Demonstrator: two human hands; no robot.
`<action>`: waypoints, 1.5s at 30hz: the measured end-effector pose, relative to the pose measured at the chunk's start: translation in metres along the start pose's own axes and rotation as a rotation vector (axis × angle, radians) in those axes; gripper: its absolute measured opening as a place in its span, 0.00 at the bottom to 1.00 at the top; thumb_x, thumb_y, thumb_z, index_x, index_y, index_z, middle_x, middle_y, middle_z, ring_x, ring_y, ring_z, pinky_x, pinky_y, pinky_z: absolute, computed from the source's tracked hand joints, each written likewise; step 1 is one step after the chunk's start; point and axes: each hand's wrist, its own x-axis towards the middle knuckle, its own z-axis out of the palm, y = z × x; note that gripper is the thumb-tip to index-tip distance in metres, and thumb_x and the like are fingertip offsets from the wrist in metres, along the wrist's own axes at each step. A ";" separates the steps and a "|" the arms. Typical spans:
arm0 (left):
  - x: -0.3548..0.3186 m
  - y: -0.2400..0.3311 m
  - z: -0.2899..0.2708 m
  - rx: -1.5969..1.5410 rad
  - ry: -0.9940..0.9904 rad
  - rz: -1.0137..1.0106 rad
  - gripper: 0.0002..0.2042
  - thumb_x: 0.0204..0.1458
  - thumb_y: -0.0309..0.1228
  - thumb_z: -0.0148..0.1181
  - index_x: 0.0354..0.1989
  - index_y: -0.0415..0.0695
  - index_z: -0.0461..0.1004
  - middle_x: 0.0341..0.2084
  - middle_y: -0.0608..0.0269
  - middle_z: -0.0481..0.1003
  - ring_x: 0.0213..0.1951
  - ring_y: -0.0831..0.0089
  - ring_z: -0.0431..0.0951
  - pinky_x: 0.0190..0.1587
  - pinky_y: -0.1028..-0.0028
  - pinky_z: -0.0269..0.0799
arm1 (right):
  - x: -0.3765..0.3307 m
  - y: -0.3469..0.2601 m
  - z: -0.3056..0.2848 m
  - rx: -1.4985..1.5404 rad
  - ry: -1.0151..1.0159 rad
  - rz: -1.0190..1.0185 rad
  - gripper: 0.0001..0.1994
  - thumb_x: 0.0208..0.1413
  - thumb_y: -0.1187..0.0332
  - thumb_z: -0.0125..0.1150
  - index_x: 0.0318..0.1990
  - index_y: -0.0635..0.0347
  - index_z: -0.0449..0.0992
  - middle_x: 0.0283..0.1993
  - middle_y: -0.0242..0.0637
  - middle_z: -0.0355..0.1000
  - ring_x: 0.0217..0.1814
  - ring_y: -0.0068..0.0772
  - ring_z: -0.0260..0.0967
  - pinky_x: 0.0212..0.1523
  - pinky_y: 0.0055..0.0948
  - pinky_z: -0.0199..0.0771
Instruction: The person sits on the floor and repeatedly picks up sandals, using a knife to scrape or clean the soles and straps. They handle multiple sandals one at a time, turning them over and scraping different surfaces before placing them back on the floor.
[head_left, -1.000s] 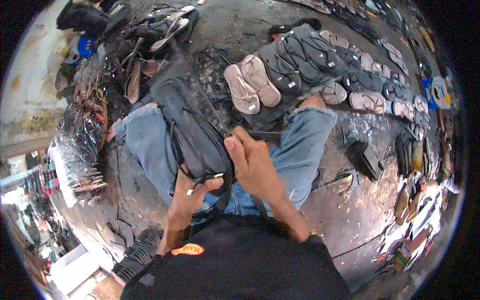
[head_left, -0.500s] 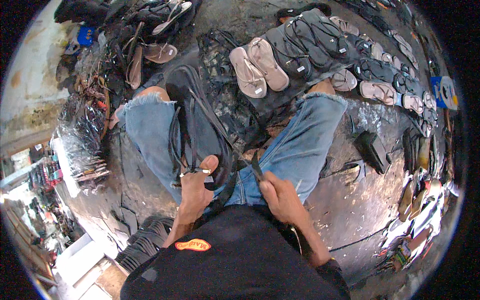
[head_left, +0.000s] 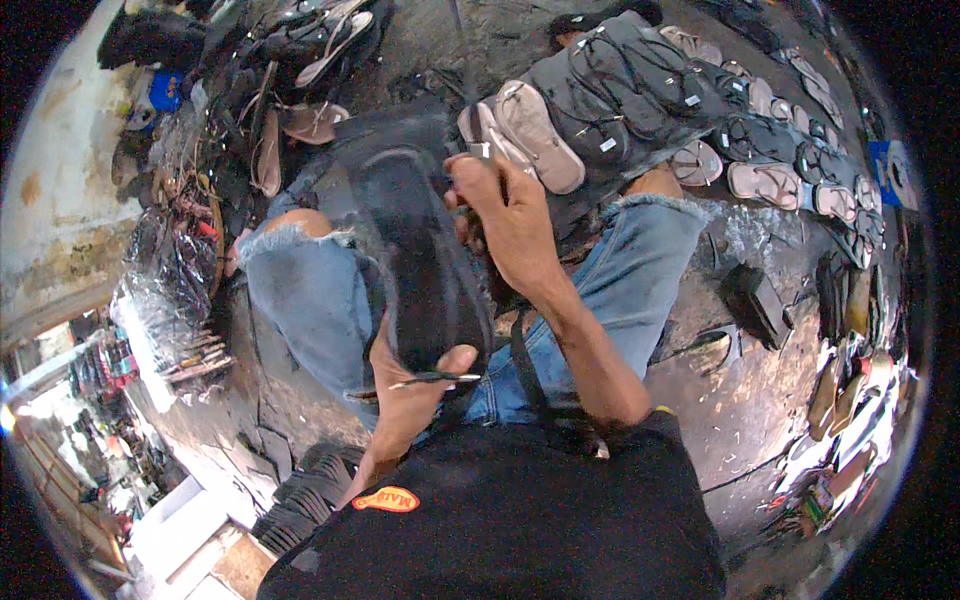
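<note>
A black sandal or sole (head_left: pixel 415 240), smeared by motion, lies lengthwise over my lap. My left hand (head_left: pixel 405 390) is closed around its near end, thumb on top. A thin dark cord with pale tips (head_left: pixel 435 380) crosses beside that thumb. My right hand (head_left: pixel 510 220) is raised at the sandal's far right side, its fingers curled and blurred. A narrow dark strip with a white patch (head_left: pixel 482 150) shows at those fingertips; what it belongs to is unclear. A black strap (head_left: pixel 527 365) hangs over my jeans below the right forearm.
Pink flip-flops (head_left: pixel 540 135) and black sandals (head_left: pixel 610 100) lie on a dark sheet ahead. More sandals (head_left: pixel 765 185) line the right, near a black block (head_left: pixel 755 305). Clear plastic wrapping (head_left: pixel 165 290) is at left; black soles (head_left: pixel 310 490) are stacked lower left.
My right hand has moved up and forward from my lap to the sandal's far side. My left hand has shifted slightly right and nearer, with the sandal turned in its grip.
</note>
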 end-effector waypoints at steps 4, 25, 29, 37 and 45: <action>0.013 0.060 -0.015 -0.054 -0.250 0.183 0.41 0.53 0.34 0.71 0.71 0.34 0.53 0.60 0.51 0.69 0.61 0.62 0.70 0.66 0.65 0.62 | -0.008 -0.016 0.000 -0.168 -0.009 -0.106 0.21 0.62 0.54 0.68 0.43 0.69 0.80 0.29 0.21 0.71 0.30 0.12 0.62 0.31 0.18 0.63; 0.024 0.078 -0.026 -0.629 -0.074 0.019 0.24 0.67 0.43 0.57 0.62 0.37 0.67 0.52 0.65 0.76 0.52 0.78 0.74 0.59 0.74 0.67 | -0.153 0.007 -0.054 -0.885 -0.116 -0.068 0.15 0.64 0.53 0.60 0.40 0.57 0.70 0.25 0.50 0.72 0.29 0.61 0.73 0.27 0.49 0.68; 0.031 0.065 -0.035 -0.580 -0.012 -0.079 0.29 0.65 0.41 0.60 0.67 0.35 0.62 0.55 0.61 0.73 0.57 0.74 0.71 0.64 0.72 0.62 | -0.109 -0.017 -0.047 -0.990 -0.250 -0.090 0.17 0.65 0.51 0.58 0.39 0.56 0.69 0.24 0.50 0.72 0.29 0.62 0.73 0.27 0.53 0.68; 0.038 0.078 -0.038 -0.506 -0.089 -0.043 0.30 0.64 0.39 0.60 0.69 0.36 0.60 0.57 0.60 0.72 0.58 0.72 0.71 0.64 0.71 0.63 | -0.024 -0.095 -0.032 -1.015 -0.672 0.060 0.25 0.69 0.45 0.48 0.38 0.61 0.78 0.27 0.58 0.75 0.32 0.65 0.74 0.35 0.58 0.74; 0.050 0.083 -0.059 -0.622 -0.345 -0.154 0.22 0.67 0.35 0.53 0.65 0.35 0.65 0.55 0.56 0.73 0.54 0.72 0.73 0.63 0.67 0.66 | -0.008 -0.100 -0.041 -0.885 -0.672 -0.155 0.24 0.70 0.50 0.48 0.44 0.66 0.80 0.29 0.55 0.77 0.30 0.62 0.75 0.34 0.52 0.74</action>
